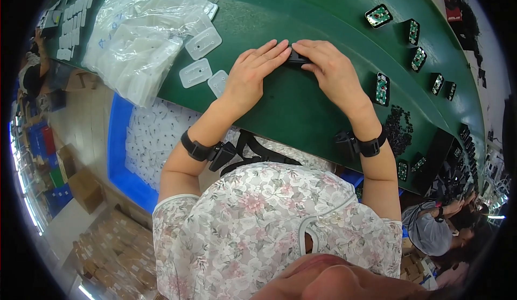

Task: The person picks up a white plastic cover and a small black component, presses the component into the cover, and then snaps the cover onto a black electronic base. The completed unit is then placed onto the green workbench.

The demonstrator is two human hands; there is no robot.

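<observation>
At the table's middle, a small black plastic case lies between my two hands, mostly hidden by the fingers. My left hand comes at it from the left, its fingers close together and their tips against the case. On the other side my right hand has its thumb and fingers curled over the case, gripping it. Just left of my left hand lie white translucent plastic covers. Right of my right forearm is an open black case with a green circuit board.
A clear bag of white covers covers the green table's left part. Several black cases with boards are spread along the right. Small black parts form a pile there. A blue bin stands below the table's left edge.
</observation>
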